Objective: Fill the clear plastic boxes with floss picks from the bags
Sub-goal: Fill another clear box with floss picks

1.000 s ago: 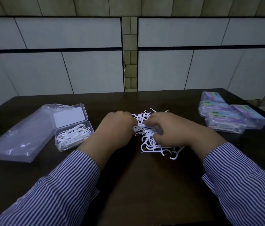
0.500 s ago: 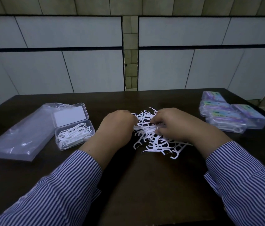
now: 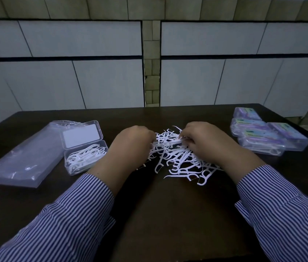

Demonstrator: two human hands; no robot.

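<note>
A loose pile of white floss picks (image 3: 182, 163) lies on the dark table (image 3: 168, 224) in the middle. My left hand (image 3: 130, 146) and my right hand (image 3: 204, 142) sit over the pile with curled fingers, holding a small bundle of picks (image 3: 167, 143) between them. An open clear plastic box (image 3: 85, 157) partly filled with picks stands to the left, its lid tipped back. Beside it lies a flat clear bag (image 3: 22, 159).
Several closed clear boxes with purple labels (image 3: 266, 135) are grouped at the right side of the table, near its edge. A tiled wall rises behind the table's far edge. Bare dark tabletop stretches in front of the pile between my striped sleeves.
My right hand has drawn away from the left, stretching a bundle of picks between both hands. The pile has spread a little toward the right.
</note>
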